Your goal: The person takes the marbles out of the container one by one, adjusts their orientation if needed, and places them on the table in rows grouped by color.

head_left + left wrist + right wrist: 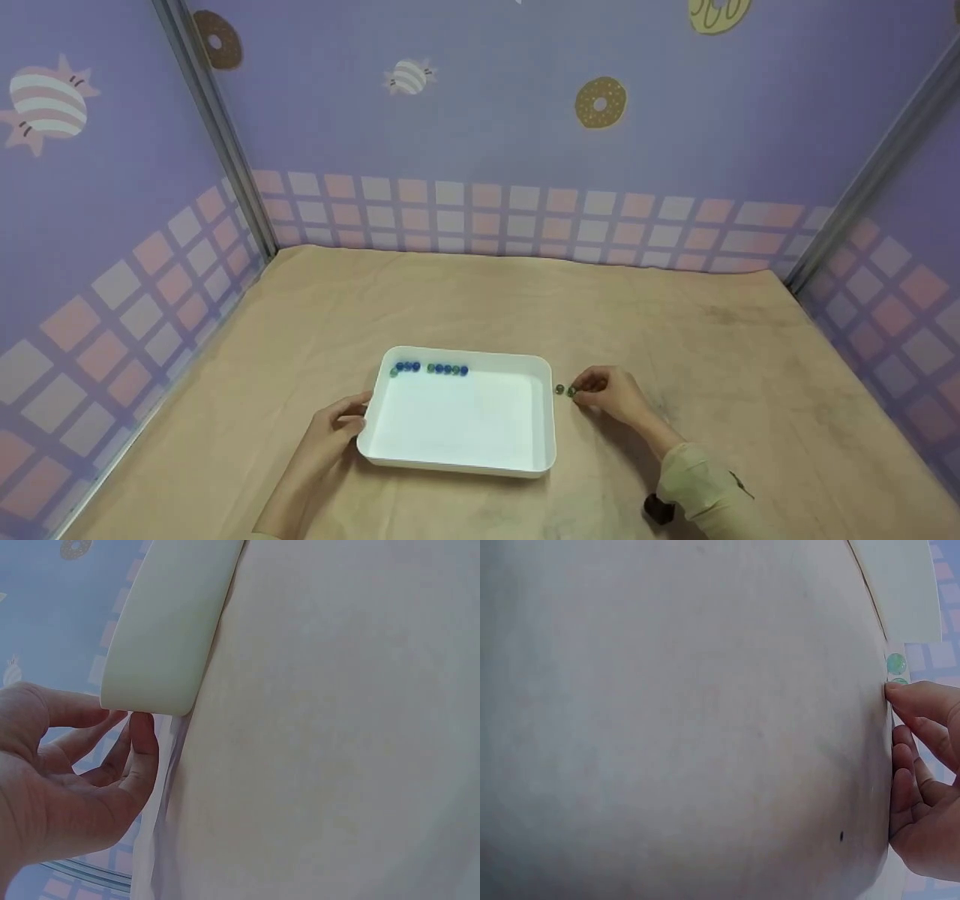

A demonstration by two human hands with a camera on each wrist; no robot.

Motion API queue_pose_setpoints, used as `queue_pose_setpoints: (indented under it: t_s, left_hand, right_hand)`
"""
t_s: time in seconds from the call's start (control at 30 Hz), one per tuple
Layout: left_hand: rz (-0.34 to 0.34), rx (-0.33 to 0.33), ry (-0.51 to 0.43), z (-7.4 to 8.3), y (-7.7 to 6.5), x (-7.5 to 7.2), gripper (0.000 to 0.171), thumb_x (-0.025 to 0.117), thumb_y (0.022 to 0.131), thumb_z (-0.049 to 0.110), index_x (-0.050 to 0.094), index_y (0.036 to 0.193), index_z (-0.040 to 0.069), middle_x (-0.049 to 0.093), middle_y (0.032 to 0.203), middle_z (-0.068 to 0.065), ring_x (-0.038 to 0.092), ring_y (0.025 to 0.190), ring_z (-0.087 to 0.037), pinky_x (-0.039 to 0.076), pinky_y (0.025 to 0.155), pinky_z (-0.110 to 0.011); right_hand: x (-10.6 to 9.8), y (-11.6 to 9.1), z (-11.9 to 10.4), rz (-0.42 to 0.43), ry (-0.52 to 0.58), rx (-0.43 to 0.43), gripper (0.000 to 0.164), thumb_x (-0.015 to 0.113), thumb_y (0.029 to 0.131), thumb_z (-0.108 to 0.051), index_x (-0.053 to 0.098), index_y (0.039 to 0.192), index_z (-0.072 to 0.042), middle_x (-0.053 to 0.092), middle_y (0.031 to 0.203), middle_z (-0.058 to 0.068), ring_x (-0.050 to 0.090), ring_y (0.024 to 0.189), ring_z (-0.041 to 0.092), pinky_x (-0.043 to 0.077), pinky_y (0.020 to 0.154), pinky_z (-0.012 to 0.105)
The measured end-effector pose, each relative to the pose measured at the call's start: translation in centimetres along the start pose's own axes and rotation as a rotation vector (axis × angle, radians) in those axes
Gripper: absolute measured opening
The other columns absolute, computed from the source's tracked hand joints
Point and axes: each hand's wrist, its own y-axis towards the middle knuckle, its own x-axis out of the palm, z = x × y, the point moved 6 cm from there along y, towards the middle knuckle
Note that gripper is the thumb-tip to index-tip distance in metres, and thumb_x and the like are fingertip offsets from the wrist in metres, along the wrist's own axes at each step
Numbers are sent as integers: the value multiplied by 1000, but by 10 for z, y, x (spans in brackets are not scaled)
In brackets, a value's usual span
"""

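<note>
A white rectangular tray (457, 431) lies on the cloth-covered table in the head view. My left hand (336, 429) is at its left end; in the left wrist view the hand's (82, 780) fingertips touch the outside of the tray's end wall (157, 667). Beyond the tray's right side, my right hand (607, 391) pinches a green marble (572, 391) between thumb and forefinger, low at the cloth. Another dark marble (559, 389) lies just left of it, near the tray. The right wrist view shows my hand (930, 765) with a green marble (896, 664) beyond its fingertips.
Inside the tray, along its far wall, several blue marbles (408, 367) and green marbles (431, 368) form a row with a gap. A small black object (659, 510) sits by the right sleeve. Patterned purple walls (487, 135) enclose the table's back and sides.
</note>
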Motion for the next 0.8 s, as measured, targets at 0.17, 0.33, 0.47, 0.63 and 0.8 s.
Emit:
queue_pose_setpoints:
  t_s: [0.17,0.33,0.47,0.63,0.8]
  left_hand:
    - [1,-4,-27,0,0,0,43,50,94,-3,54,137,-2,60,124,-22,58,114,-30,51,93,-35]
    - [5,-13,-41,-1,1,1,43,50,94,-3,54,137,-2,60,125,-22,58,112,-29,52,92,-35]
    - [0,-11,-46,-1,0,1,43,50,95,-3,55,137,-2,60,125,-22,58,113,-30,51,93,-36]
    - [1,-8,-52,0,0,1,42,49,95,-4,55,136,-3,60,124,-22,57,114,-30,50,92,-32]
    - [8,4,-42,1,1,0,41,50,95,-5,55,136,-4,61,123,-22,58,112,-29,50,89,-29]
  right_hand:
    - [0,0,-1,5,-7,-3,11,76,82,-8,75,94,-7,72,87,9,59,73,13,45,60,21]
    - [-1,0,-2,3,-3,-2,12,77,82,-8,75,94,-7,72,87,9,59,73,13,46,61,21]
    - [-1,0,-4,-1,-10,-10,13,77,81,-7,75,94,-7,72,88,9,60,75,13,47,64,21]
    - [-3,1,-4,-17,-27,-6,15,77,81,-7,74,96,-6,71,89,9,60,77,14,48,66,23]
    - [-6,2,-3,-34,-58,13,18,77,82,-10,74,99,-7,72,91,9,60,79,14,48,69,25]
